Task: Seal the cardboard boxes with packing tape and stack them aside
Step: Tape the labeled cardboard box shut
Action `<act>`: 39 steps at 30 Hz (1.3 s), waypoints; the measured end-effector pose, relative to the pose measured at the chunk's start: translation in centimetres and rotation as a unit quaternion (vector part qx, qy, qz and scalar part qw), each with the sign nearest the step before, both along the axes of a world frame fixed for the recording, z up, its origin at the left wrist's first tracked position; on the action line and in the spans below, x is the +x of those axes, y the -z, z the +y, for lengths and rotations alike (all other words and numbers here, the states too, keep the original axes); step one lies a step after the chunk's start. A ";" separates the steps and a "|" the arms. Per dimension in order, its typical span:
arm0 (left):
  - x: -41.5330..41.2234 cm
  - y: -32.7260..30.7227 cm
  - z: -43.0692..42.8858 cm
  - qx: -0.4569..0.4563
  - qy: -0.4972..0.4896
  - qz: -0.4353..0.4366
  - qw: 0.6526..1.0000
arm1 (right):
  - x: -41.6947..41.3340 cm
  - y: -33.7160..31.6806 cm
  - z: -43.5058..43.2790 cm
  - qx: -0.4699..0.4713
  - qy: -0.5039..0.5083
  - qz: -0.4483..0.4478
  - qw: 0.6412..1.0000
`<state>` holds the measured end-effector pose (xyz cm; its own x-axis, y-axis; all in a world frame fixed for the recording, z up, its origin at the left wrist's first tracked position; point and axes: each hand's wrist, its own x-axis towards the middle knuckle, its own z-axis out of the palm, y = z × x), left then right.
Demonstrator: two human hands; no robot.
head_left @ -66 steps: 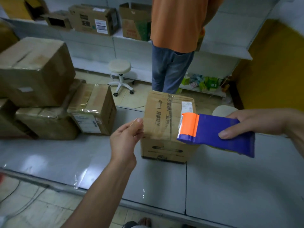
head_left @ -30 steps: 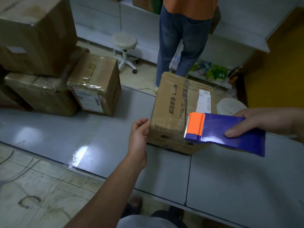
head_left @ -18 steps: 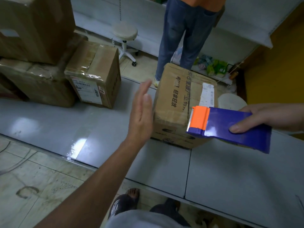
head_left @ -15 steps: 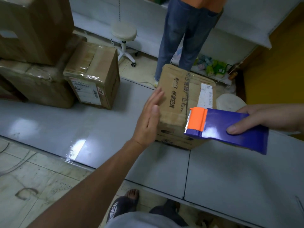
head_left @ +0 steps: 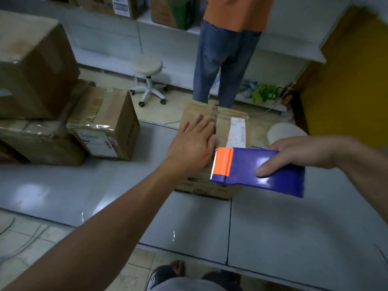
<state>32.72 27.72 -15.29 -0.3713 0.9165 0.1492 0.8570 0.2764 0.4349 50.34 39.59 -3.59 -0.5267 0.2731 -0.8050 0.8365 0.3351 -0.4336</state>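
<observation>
A brown cardboard box with a white shipping label stands on the grey table in front of me. My left hand lies flat on the box's top, fingers straight and spread. My right hand grips a blue tape dispenser with an orange serrated cutter, held just above the box's near right corner. The dispenser hides part of the box's front.
Taped boxes are piled at the left: a small one beside a flat one, with a large box on top. A person in jeans stands beyond the table near a white stool. A white round lid sits behind the box.
My left hand let go of the box's left edge, rose open, then came down flat on the box top. The dispenser stayed over the box's right side.
</observation>
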 end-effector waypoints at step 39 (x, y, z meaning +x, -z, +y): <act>-0.2 0.5 0.8 -0.093 -0.019 0.043 0.995 | 9.4 5.2 8.4 -0.076 -0.017 0.016 0.997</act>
<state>32.49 28.54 -15.81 -0.4002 0.9164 0.0116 0.8762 0.3788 0.2980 59.76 48.01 -8.78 -0.5590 0.1308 -0.8188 0.8110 0.2916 -0.5071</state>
